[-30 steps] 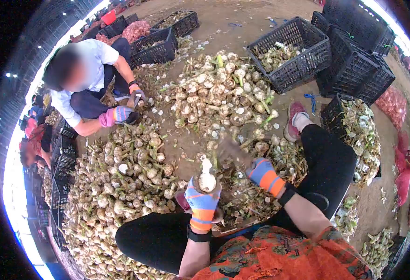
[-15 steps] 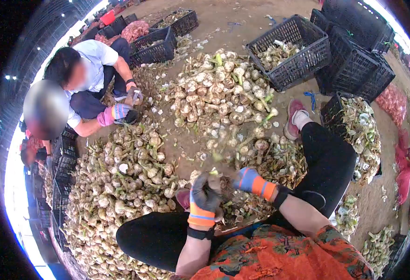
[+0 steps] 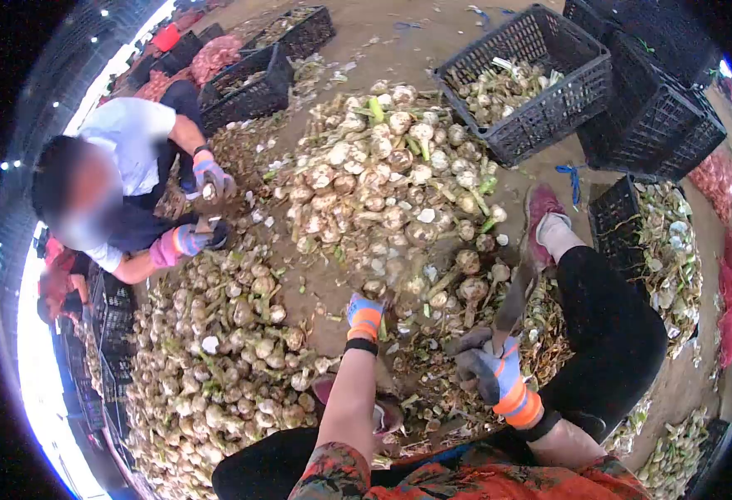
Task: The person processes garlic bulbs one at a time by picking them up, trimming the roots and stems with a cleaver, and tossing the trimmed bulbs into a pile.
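Note:
My left hand [image 3: 366,318], in a grey-blue glove with an orange cuff, reaches forward to the near edge of the garlic heap [image 3: 383,179]. Its fingers are closed around a garlic bulb [image 3: 374,287], partly hidden by the hand. My right hand [image 3: 493,371], gloved alike, grips a knife whose long, broad blade [image 3: 518,296] points up and away from me. Under and between the hands lie cut stalks and dry leaves [image 3: 437,375]. A second, larger heap of garlic bulbs with stalks [image 3: 216,358] spreads to my left.
A co-worker [image 3: 124,167] crouches at the left with gloved hands over the garlic. One black crate [image 3: 524,125] holding trimmed garlic stands behind the heap. More black crates [image 3: 649,125] stack to its right. A crate full of leaf waste [image 3: 620,225] sits beside my right leg.
My left hand has moved forward to the heap. My right hand has shifted right and down, its knife now plainly in view. The co-worker's hands have come apart.

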The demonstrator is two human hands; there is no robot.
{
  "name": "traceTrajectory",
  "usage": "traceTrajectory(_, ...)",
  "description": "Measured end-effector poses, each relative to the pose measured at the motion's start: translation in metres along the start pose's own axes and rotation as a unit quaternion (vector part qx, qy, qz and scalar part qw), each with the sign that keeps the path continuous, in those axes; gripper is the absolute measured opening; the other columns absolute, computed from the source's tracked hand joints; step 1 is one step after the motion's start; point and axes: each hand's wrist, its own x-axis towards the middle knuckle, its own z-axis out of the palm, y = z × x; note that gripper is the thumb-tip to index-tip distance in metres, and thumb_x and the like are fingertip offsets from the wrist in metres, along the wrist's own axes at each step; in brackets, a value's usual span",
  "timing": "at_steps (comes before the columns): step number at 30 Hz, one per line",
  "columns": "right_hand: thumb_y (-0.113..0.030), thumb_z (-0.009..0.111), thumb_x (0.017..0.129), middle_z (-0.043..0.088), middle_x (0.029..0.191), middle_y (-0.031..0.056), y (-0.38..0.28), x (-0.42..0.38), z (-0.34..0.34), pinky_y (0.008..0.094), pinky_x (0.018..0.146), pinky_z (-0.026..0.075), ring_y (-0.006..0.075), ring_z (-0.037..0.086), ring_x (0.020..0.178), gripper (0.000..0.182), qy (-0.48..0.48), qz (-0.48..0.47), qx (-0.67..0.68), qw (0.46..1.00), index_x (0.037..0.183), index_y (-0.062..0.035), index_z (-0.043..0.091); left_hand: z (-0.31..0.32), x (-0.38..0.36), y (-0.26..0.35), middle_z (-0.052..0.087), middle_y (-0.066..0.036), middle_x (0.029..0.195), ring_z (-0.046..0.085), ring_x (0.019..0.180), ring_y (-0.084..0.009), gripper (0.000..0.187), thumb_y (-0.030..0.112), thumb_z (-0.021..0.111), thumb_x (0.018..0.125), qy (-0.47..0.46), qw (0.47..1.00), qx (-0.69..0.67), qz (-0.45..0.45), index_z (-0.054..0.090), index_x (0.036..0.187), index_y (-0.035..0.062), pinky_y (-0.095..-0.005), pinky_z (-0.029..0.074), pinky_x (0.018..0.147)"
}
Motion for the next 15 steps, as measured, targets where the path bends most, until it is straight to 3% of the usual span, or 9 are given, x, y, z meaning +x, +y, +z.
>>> traceTrajectory(3, -0.004, 0.058, 0.072, 0.051, 0.061, 0.0040, -0.002, 0.004, -0.002, 0.0226, 0.038, 0.034, 0.0111, 0.046, 0.043, 0.008, 0.000, -0.065, 0.012, 0.998, 0.079, -0.0002, 0.057, 0.007, 0.014, -0.003, 0.059, -0.007, 0.106, 0.057, 0.089, -0.0212, 0.048, 0.022, 0.069, 0.071, -0.037, 0.999, -0.018, 0.018, 0.051, 0.112, 0.0033, -0.0352, 0.046, 0.080)
traceTrajectory(5, -0.002, 0.058, 0.072, 0.052, 0.059, 0.0032, -0.005, 0.004, 0.000, 0.0224, 0.038, 0.035, 0.0100, 0.046, 0.043, 0.012, 0.016, -0.105, 0.021, 0.994, 0.083, 0.0001, 0.059, 0.000, 0.014, -0.012, 0.058, -0.007, 0.110, 0.057, 0.093, -0.0221, 0.054, 0.019, 0.071, 0.070, -0.063, 0.972, -0.224, 0.043, 0.047, 0.115, 0.0025, -0.0350, 0.046, 0.082)
traceTrajectory(6, -0.001, 0.057, 0.073, 0.058, 0.066, 0.0045, 0.000, 0.006, -0.006, 0.0226, 0.043, 0.040, 0.0098, 0.051, 0.050, 0.011, -0.004, -0.089, 0.025, 0.996, 0.083, 0.0003, 0.059, 0.012, 0.026, -0.034, 0.058, -0.008, 0.109, 0.057, 0.093, -0.0218, 0.056, 0.012, 0.073, 0.066, -0.134, 0.843, -0.520, -0.008, 0.046, 0.114, 0.0019, -0.0357, 0.046, 0.084)
traceTrajectory(9, -0.004, 0.059, 0.072, 0.063, 0.075, 0.0043, -0.008, -0.002, 0.003, 0.0219, 0.056, 0.046, 0.0090, 0.057, 0.063, 0.013, -0.041, -0.126, -0.042, 0.990, 0.085, 0.0003, 0.061, -0.067, -0.054, 0.027, 0.059, -0.011, 0.106, 0.059, 0.090, -0.0219, 0.053, 0.008, 0.073, 0.065, -0.051, 0.903, -0.419, 0.082, 0.047, 0.111, 0.0023, -0.0359, 0.048, 0.082)
traceTrajectory(10, -0.011, 0.060, 0.072, 0.064, 0.076, 0.0065, 0.003, 0.000, 0.000, 0.0273, 0.059, 0.047, 0.0163, 0.061, 0.067, 0.017, -0.055, -0.156, -0.150, 0.975, 0.086, -0.0011, 0.061, -0.084, -0.072, 0.033, 0.059, -0.011, 0.106, 0.059, 0.090, -0.0219, 0.053, 0.008, 0.073, 0.065, -0.046, 0.903, -0.420, 0.084, 0.047, 0.111, 0.0023, -0.0359, 0.048, 0.082)
traceTrajectory(11, -0.011, 0.060, 0.072, 0.064, 0.076, 0.0065, 0.006, -0.003, 0.002, 0.0273, 0.059, 0.047, 0.0163, 0.061, 0.067, 0.017, -0.059, -0.159, -0.151, 0.974, 0.086, -0.0011, 0.061, -0.099, -0.090, 0.038, 0.058, -0.012, 0.105, 0.059, 0.091, -0.0225, 0.047, 0.013, 0.069, 0.071, -0.063, 0.886, -0.442, 0.128, 0.047, 0.112, 0.0022, -0.0362, 0.048, 0.082)
traceTrajectory(13, -0.023, 0.059, 0.072, 0.064, 0.083, 0.0102, 0.007, -0.009, 0.008, 0.0354, 0.064, 0.048, 0.0281, 0.062, 0.073, 0.026, -0.105, -0.266, -0.465, 0.838, 0.088, -0.0033, 0.061, -0.130, -0.128, 0.055, 0.058, -0.013, 0.105, 0.059, 0.091, -0.0231, 0.042, 0.018, 0.064, 0.076, -0.076, 0.864, -0.465, 0.178, 0.047, 0.112, 0.0021, -0.0364, 0.048, 0.082)
traceTrajectory(14, -0.033, 0.056, 0.070, 0.062, 0.089, 0.0133, 0.011, -0.013, 0.011, 0.0406, 0.070, 0.047, 0.0350, 0.059, 0.079, 0.036, -0.143, -0.255, -0.558, 0.777, 0.091, -0.0054, 0.061, -0.147, -0.151, 0.066, 0.058, -0.014, 0.105, 0.059, 0.092, -0.0247, 0.040, 0.026, 0.057, 0.081, -0.137, 0.790, -0.592, 0.086, 0.048, 0.111, 0.0013, -0.0378, 0.048, 0.083)
traceTrajectory(15, -0.033, 0.056, 0.070, 0.062, 0.089, 0.0133, 0.010, -0.022, 0.017, 0.0406, 0.070, 0.047, 0.0350, 0.059, 0.079, 0.036, -0.142, -0.259, -0.559, 0.775, 0.091, -0.0054, 0.061, -0.158, -0.170, 0.075, 0.058, -0.015, 0.104, 0.058, 0.092, -0.0263, 0.043, 0.035, 0.050, 0.085, -0.196, 0.689, -0.698, -0.008, 0.049, 0.110, 0.0004, -0.0391, 0.047, 0.083)
